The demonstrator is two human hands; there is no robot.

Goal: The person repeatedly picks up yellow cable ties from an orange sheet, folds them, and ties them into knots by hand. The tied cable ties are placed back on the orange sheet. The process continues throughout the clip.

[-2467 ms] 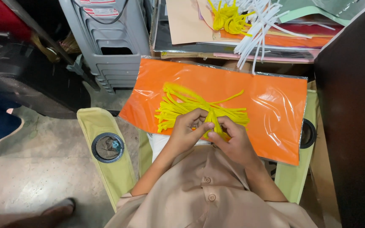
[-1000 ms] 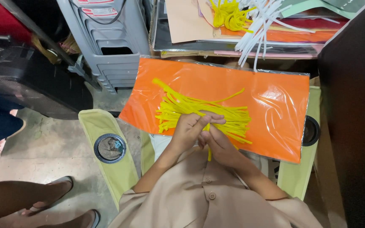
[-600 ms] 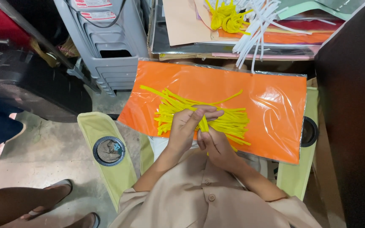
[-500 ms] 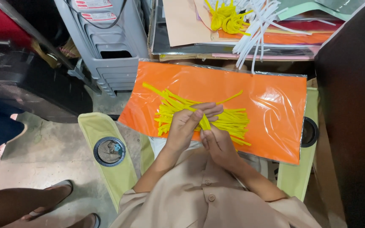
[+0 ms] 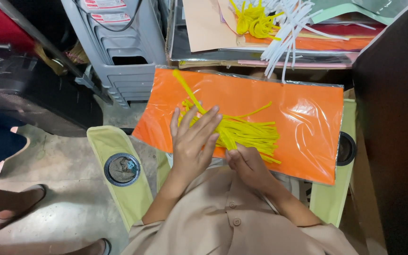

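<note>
Many thin yellow strips lie bunched on an orange sheet wrapped in clear film, across the person's lap. Left hand rests flat on the strips' left end, fingers spread. Right hand pinches the bundle at its near edge.

We see bright yellow strips on a glossy orange sheet. Above the sheet lie white strips, a yellow curl and tan paper. Left of the sheet, our chair arm is pale olive and the stacked stools grey. Our shirt is beige.
</note>
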